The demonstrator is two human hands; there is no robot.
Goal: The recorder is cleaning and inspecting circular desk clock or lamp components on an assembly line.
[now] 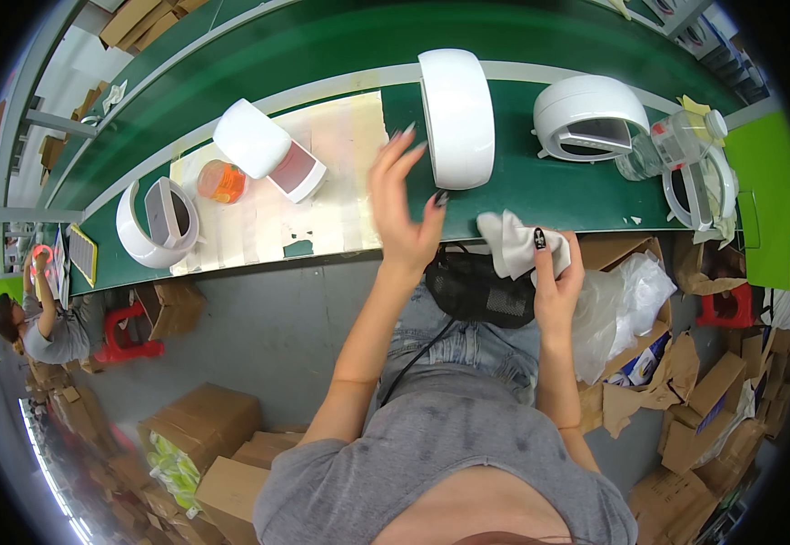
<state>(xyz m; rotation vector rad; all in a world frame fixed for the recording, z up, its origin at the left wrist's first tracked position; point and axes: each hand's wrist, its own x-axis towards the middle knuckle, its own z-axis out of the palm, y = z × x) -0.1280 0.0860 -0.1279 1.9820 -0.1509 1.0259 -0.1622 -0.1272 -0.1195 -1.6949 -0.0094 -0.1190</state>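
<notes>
My left hand (pixel 404 204) is raised over the bench edge, fingers spread, with nothing in it. Just to its right stands a glossy white curved housing (pixel 458 118), upright on the green bench; the fingertips are close to its left side, and I cannot tell whether they touch. A white cloth (pixel 511 243) is pinched in my right hand (pixel 554 277), at the bench's front edge. Farther right sits another rounded white device (pixel 590 113) with a dark panel in its opening.
Pale sheeting (pixel 340 127) covers the bench's left part, bearing an orange jar (pixel 221 182), a white device with a reddish panel (pixel 297 173) and a round white device (pixel 149 238). A clear plastic bottle (pixel 685 138) lies at right. Cardboard boxes (pixel 208 418) crowd the floor; a co-worker (pixel 54 322) is far left.
</notes>
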